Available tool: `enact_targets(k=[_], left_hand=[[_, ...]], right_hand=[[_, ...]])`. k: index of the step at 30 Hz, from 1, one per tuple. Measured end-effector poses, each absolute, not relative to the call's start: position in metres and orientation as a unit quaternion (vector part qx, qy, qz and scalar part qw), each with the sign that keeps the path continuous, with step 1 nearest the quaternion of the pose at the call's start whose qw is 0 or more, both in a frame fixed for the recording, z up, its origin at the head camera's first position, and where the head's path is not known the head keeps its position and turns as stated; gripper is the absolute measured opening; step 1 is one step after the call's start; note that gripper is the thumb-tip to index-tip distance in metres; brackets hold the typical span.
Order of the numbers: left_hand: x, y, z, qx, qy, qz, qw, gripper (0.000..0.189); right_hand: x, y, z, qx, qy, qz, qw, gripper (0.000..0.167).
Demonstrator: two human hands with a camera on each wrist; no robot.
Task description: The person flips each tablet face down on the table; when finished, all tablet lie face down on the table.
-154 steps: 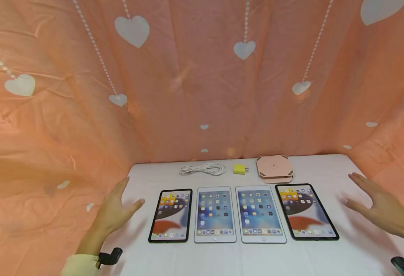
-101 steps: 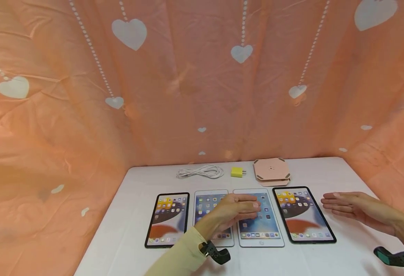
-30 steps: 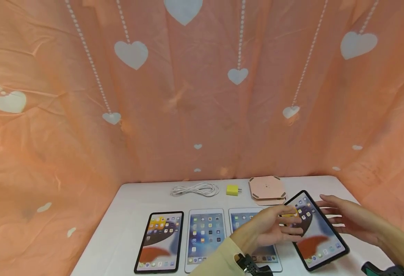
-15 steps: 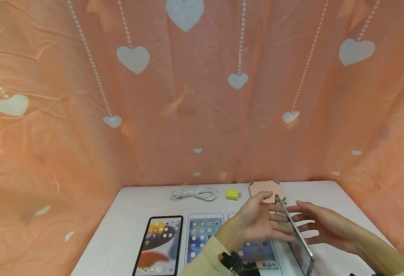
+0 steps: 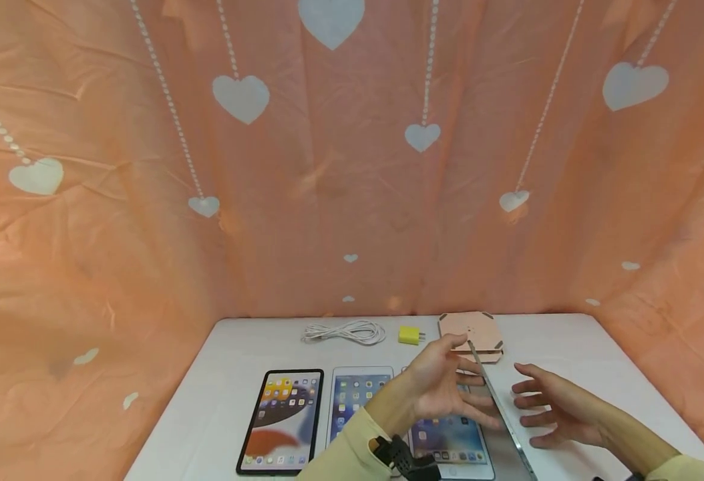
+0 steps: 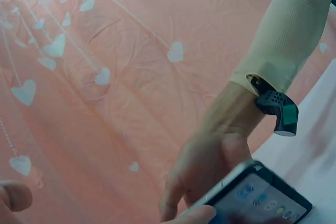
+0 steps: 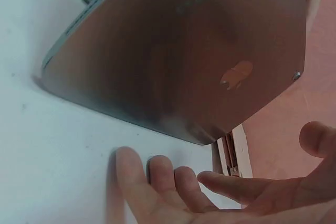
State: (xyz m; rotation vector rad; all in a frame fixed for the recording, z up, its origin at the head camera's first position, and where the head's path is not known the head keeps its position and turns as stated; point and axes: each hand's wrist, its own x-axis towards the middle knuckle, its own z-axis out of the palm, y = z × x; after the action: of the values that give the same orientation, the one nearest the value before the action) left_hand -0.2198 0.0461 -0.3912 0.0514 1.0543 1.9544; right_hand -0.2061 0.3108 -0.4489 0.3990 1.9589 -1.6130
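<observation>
A dark-rimmed tablet (image 7: 173,66) is tipped up steeply, its grey back with an apple logo facing the right hand. In the head view it appears nearly edge-on. My left hand (image 5: 442,387) is on its screen side, thumb raised and extended fingers against the tablet. My right hand (image 5: 562,414) hangs a little apart from the back, fingers spread, holding nothing. Below the left hand lies a white tablet (image 5: 451,451), partly covered by hand and tipped tablet. Another white tablet (image 5: 358,394) lies beside it, overlapped by the left sleeve. A black-rimmed tablet (image 5: 282,417) lies face up at the left.
Along the back of the white table (image 5: 238,347) are a coiled white cable (image 5: 352,332), a yellow charger plug (image 5: 410,335) and a pink folded stand (image 5: 463,324), partly behind the left hand. A peach curtain (image 5: 328,214) with hearts encloses the back and sides.
The rightmost tablet has rotated from screen-up to nearly on edge and shifted left. The right hand followed leftward and is now apart from it; the left fingers remain at its screen side.
</observation>
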Motion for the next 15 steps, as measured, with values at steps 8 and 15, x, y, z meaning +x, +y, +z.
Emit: enact_targets(k=[8,15], left_hand=[[-0.217,0.046,-0.393,-0.016,0.468,0.784,0.407,0.094],[-0.215,0.054,-0.411,-0.071,0.464,0.791,0.392,0.094]], right_hand=[[-0.202,0.310,-0.453,0.142,0.732,-0.605,0.280,0.096],[-0.197,0.315,-0.447,0.142,0.749,-0.589,0.268,0.100]])
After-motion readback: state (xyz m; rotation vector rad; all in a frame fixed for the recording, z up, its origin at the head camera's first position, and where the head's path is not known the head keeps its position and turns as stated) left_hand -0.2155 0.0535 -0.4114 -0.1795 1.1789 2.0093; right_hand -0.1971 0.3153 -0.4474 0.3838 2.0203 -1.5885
